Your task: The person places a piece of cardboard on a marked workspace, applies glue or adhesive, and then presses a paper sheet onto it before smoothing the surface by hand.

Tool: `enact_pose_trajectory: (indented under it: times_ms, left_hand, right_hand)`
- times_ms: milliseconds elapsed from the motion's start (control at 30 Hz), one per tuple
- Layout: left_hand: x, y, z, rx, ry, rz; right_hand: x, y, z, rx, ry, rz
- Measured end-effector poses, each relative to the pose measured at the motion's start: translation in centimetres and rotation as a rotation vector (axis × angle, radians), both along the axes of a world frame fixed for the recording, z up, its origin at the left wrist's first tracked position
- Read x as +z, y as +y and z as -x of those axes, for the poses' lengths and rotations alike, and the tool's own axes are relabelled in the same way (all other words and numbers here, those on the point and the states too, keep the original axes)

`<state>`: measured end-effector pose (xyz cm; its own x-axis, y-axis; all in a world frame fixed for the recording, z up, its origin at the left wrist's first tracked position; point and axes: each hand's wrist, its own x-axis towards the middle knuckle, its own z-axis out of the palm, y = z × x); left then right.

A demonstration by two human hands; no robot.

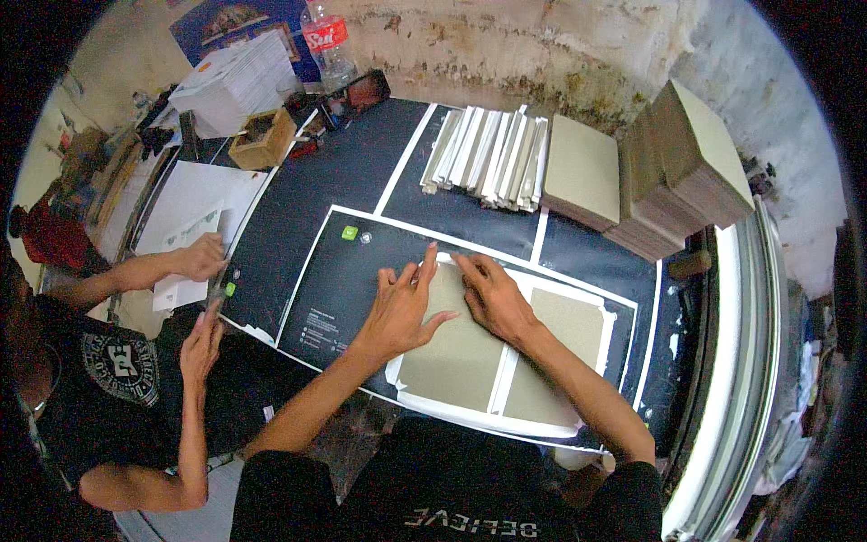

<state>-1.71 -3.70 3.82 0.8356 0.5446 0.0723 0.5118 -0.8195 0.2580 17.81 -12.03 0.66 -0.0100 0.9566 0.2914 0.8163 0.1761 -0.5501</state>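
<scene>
Blotchy plaster wall (506, 54) rises behind a dark-covered desk (361, 149). Near its front edge lies one black printed sheet (334, 289) bearing two grey boards, left board (452, 361) and right board (571, 318). Left hand (402, 303) spreads thumb and forefinger over the left board; right hand (499, 301), fingers loosely bent, lies beside its far edge. Neither visibly pinches anything; pressure I cannot tell. Boards look light, stiff, best gripped by opposite edges; the sheet seems thin, easily creased.

Counter (352, 154): sheet (316, 280) bearing two boards (447, 366) side by side; strips (488, 158) behind boards; board stacks (664, 172) right of strips. Left rear: box (261, 142), paper stack (237, 88) behind it.
</scene>
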Motion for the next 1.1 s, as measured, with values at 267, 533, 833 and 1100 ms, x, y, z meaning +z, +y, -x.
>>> enact_pose_trajectory:
  times_ms: [267,533,833,1100]
  left_hand:
    - [-0.8,-0.8,-0.1,-0.007,-0.034,-0.008]
    - [-1.9,-6.4,1.5,0.107,-0.279,0.091]
    - [-1.0,-7.7,1.5,0.02,-0.085,-0.032]
    - [3.1,-7.2,-2.6,0.066,0.177,0.287]
  right_hand:
    - [0.8,0.3,1.2,0.022,-0.139,-0.089]
    - [0.8,2.2,1.3,0.146,-0.083,0.06]
    - [0.8,1.9,2.3,0.169,-0.231,0.102]
    - [2.6,0.5,0.9,0.127,-0.118,0.169]
